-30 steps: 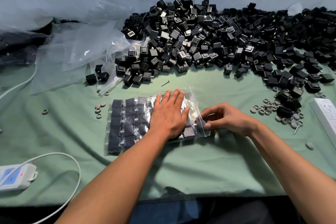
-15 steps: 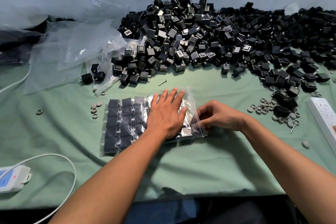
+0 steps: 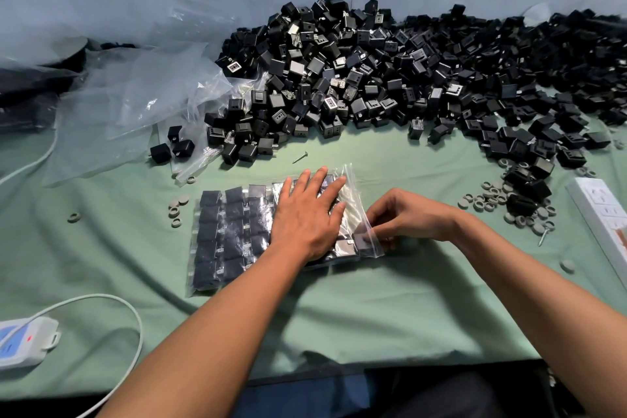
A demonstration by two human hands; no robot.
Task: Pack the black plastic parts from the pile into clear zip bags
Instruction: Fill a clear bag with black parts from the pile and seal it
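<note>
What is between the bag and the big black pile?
In the head view, mostly bare green cloth between bag and pile, plus one small screw.

Your matt green cloth (image 3: 390, 309) covered the table, softly creased. The black plastic parts (image 3: 390, 78) looked smooth with a dull sheen, some showing bright metal faces. Your clear zip bag (image 3: 217, 237) was thin, glossy film that caught glare over the packed parts. Loose clear plastic sheeting (image 3: 135, 105) lay crinkled and shiny. Grey rings (image 3: 485, 202) looked matt; the white power strip (image 3: 602, 214) was smooth plastic.
</note>
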